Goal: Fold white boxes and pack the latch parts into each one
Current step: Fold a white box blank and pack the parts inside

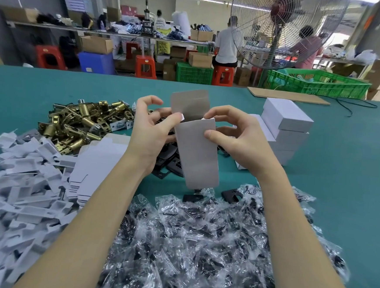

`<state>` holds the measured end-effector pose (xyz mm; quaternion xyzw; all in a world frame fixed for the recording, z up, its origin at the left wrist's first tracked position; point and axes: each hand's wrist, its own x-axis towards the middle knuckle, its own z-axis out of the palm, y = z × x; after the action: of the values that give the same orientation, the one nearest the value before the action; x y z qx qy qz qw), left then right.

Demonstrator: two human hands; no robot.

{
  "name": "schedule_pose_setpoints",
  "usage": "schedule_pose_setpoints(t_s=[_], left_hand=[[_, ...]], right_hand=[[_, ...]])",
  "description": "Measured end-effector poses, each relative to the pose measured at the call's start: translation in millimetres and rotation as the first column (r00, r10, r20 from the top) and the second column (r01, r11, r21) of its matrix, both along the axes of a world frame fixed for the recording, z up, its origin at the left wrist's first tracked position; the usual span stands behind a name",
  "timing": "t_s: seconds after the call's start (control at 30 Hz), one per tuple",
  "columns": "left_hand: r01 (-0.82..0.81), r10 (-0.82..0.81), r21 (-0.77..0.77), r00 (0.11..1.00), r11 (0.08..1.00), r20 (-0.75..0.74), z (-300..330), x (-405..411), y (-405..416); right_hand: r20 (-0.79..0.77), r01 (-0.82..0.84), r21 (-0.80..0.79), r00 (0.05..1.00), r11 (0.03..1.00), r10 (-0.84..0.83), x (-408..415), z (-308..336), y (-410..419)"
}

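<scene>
Big standing fan, red stools, green crates

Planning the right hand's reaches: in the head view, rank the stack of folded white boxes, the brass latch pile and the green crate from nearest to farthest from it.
From the right hand:
1. Stack of folded white boxes, just to its right.
2. Brass latch pile, across on the left, past the left hand.
3. Green crate, beyond the table's far edge, right.

Operator body, as I see it from the head camera: two forearms, bare from the lower frame edge to the wrists; no sleeve shows. Left hand: bare, ungloved, nails short and unpainted. Right hand: bare, ungloved, nails likewise short. I see no ring, watch, bracelet or strap on either wrist or finger.
</scene>
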<state>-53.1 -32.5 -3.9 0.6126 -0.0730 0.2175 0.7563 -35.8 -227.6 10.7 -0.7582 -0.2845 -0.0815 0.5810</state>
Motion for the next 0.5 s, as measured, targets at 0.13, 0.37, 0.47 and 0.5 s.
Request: schedule_pose_setpoints(t_s=[0.13, 0.37, 0.47, 0.5], left_hand=[[0.026, -0.025, 0.07, 1.0, 0.997, -0.012, 4.1, -2.5, 0.3], [0.044, -0.049, 0.157, 0.999, 0.987, 0.024, 3.6, -4.6, 1.7], [0.09, -0.095, 0.144, 0.995, 0.986, 0.024, 4.4, -6.6, 0.6], [0.112, -0.116, 0.137, 0.993, 0.984, 0.018, 4.7, -7.5, 0.6]], right_hand=[[-0.008, -0.001, -0.003, 1.0, 1.0, 0.001, -1.4, 0.0, 1.3], [0.001, 0.012, -0.001, 1.0, 1.0, -0.012, -1.8, -0.2, 2.5], [0.0, 0.017, -0.002, 1.0, 1.0, -0.017, -1.1, -0.6, 1.3], [-0.002, 0.018, 0.001, 1.0, 1.0, -0.018, -0.9, -0.8, 1.0]])
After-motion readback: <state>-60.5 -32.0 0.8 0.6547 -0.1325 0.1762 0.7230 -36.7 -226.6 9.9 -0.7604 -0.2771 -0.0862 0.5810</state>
